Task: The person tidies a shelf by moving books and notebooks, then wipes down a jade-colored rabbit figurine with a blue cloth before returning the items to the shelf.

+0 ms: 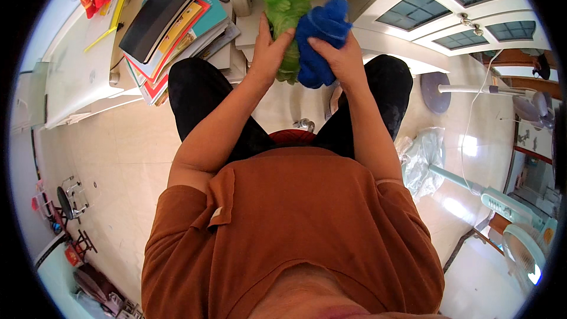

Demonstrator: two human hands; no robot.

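A green rabbit figurine stands out in front of me, between my knees and the white cabinet. My left hand wraps around its left side, thumb across the lower body. My right hand grips a bunched blue cloth, its thumb pressed into the folds. The cloth lies against the right side of the rabbit and hides part of it. What the fingers do behind the cloth cannot be seen.
To the left, a stack of books and papers with a black folder leans by a white desk. White cabinet doors are at the far right. A plastic bag and a standing fan are on the right.
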